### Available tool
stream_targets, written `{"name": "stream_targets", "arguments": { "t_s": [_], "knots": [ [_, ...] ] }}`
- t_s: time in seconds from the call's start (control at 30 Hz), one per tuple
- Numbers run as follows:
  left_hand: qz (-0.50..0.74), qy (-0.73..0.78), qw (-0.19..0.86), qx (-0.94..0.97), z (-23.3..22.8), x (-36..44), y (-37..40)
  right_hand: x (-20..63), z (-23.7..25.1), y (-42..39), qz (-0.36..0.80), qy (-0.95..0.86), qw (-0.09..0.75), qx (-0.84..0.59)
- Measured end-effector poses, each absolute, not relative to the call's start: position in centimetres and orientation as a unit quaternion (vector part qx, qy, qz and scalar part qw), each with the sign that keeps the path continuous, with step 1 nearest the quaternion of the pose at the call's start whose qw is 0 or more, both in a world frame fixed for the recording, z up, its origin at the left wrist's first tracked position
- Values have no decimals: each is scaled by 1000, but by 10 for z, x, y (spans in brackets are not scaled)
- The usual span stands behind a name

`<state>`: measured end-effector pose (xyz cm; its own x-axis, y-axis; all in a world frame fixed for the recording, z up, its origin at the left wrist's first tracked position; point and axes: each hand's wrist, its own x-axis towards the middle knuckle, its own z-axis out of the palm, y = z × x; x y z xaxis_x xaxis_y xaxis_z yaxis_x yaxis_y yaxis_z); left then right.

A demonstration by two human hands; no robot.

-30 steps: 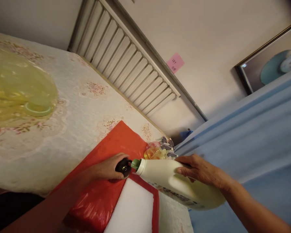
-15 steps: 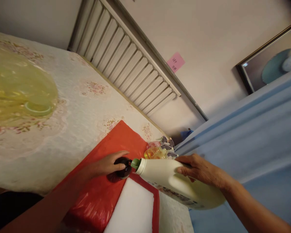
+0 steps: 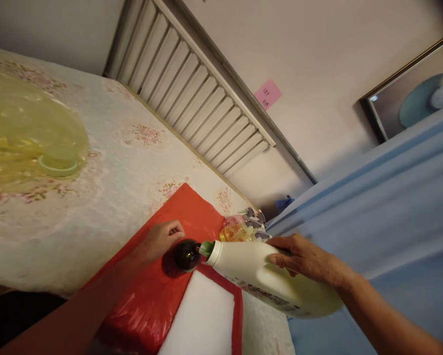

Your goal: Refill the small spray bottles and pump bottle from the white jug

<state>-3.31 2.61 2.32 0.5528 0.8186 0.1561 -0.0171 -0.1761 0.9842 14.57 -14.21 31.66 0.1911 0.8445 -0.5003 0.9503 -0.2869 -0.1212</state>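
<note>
My right hand (image 3: 299, 256) grips a large pale detergent jug (image 3: 254, 261) from above. The jug is tilted nearly onto its side, its green spout (image 3: 205, 249) meeting the mouth of a small dark bottle (image 3: 187, 254). Whether liquid is flowing I cannot see. The bottle stands on a red plastic bag (image 3: 143, 296). My left hand (image 3: 165, 237) is just to the left of the bottle, apart from it, with its fingers curled in and nothing visible in them.
Several small pump bottles (image 3: 238, 231) with yellow and pink contents stand behind the jug. A white slab (image 3: 203, 315) lies by the red bag. A large yellow-green plastic bag (image 3: 32, 128) rests on the flowered tablecloth (image 3: 118, 197). A radiator (image 3: 192, 88) and blue curtain (image 3: 391, 207) border the table.
My left hand has let go of the dark bottle, drawn back slightly up and left, and curled its fingers. My right hand and the tilted jug have hardly moved.
</note>
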Motion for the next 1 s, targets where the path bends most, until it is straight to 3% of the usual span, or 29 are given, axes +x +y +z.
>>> {"name": "stream_targets", "arguments": {
  "t_s": [1.0],
  "knots": [
    [377,329,551,668,9,-29,34,148,317,-143,-246,580,111,768]
  ]
}}
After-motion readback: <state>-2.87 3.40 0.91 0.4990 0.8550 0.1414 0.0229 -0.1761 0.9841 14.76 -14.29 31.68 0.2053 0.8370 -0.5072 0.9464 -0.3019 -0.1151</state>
